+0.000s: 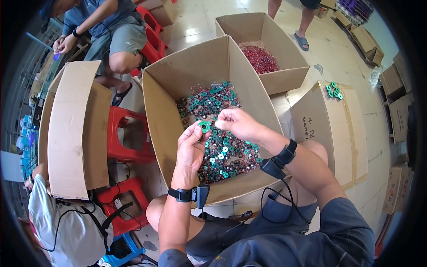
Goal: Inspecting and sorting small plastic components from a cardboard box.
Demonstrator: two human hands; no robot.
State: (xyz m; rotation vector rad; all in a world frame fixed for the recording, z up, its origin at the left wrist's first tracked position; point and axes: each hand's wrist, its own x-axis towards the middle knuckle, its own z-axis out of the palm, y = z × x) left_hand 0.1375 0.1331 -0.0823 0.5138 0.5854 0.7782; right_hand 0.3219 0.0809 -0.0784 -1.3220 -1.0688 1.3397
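Observation:
Over the open cardboard box (187,69), my left hand (190,149) is closed on a green ring-shaped piece (204,127) with a hole in its middle, gripped between thumb and fingers. My right hand (240,124) is pinched close to the right side of that piece. Whatever its fingertips hold is too small to make out. Below both hands, a loose heap of green rings and small dark and reddish parts (218,98) covers the bottom of the box. Both wrists wear black straps with small boxes and cables.
Several green rings (334,91) lie on a closed carton (344,129) at right. Behind stands another box (284,42) of red parts. Red stools (126,151) and a tall carton (71,133) stand at left. One person (104,26) sits at far left; another is near the lower left.

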